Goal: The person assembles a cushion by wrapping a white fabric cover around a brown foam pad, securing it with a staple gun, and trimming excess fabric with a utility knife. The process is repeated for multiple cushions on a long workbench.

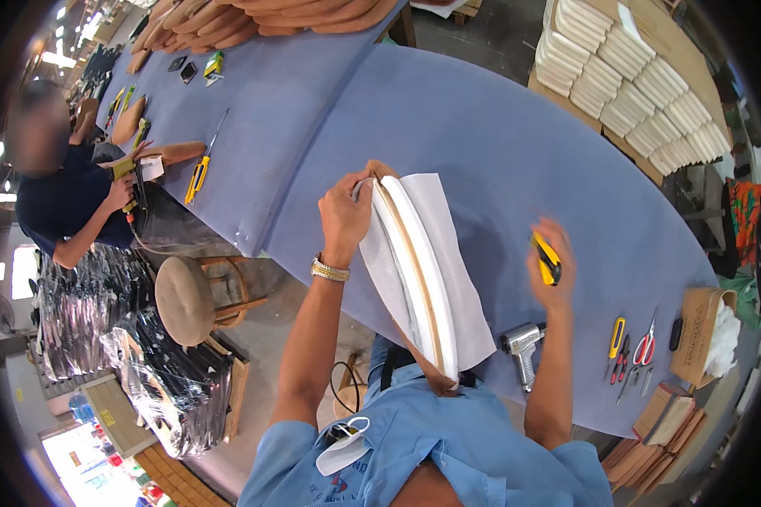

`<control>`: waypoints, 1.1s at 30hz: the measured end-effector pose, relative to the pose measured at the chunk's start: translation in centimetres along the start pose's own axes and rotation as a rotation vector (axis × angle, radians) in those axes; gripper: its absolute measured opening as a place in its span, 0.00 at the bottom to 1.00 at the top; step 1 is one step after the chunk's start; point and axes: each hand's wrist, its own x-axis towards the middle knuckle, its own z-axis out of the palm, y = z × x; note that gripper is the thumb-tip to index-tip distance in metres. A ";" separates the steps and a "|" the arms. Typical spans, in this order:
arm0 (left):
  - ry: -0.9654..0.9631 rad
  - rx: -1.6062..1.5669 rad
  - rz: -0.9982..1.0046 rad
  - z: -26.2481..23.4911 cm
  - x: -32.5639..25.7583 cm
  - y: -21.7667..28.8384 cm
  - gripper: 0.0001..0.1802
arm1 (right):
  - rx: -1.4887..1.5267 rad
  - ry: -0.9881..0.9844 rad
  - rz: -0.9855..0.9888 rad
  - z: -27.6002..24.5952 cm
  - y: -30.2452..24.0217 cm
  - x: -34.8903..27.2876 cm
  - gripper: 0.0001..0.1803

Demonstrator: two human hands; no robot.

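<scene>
My left hand (344, 218), with a wristwatch below it, pinches the far end of a long curved padded piece (438, 317). The piece runs toward my body, its near end resting against my shirt. White padding and a narrow tan strip run along its length, and loose white fabric (458, 266) spreads from both sides. To the right, above the blue table, my right hand (558, 283) is wrapped round a yellow and black utility knife (547, 257), held apart from the piece. That hand is slightly blurred; whether the blade is out cannot be made out.
A silver air tool (524, 351) lies by my right forearm. Farther right are a yellow screwdriver (616, 336), red-handled scissors (645, 350) and a cardboard box (693, 334) with white stuffing. At left, a co-worker (76, 203) holds a staple gun beside a stool (184, 297). Brown pads (271, 13) lie piled at the back.
</scene>
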 end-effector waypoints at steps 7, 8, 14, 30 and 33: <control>-0.035 -0.139 -0.023 -0.8 -1.2 -0.8 0.16 | -0.828 -0.283 0.551 -12.2 9.1 -13.3 0.28; -0.027 -0.123 -0.073 -1.4 -1.9 -0.3 0.16 | -0.849 -0.233 0.431 -12.9 9.7 -15.1 0.32; 0.019 -0.618 -0.374 0.1 -6.0 -3.6 0.16 | 0.140 -0.376 0.670 -4.8 -5.2 -8.5 0.44; -0.136 -0.859 -0.825 -3.4 -37.3 -22.5 0.09 | -0.145 -0.464 0.082 6.3 -10.2 -9.6 0.51; 0.131 -0.471 -1.163 -0.8 -45.5 -32.7 0.09 | -0.104 -0.381 0.134 4.4 -9.1 -9.3 0.52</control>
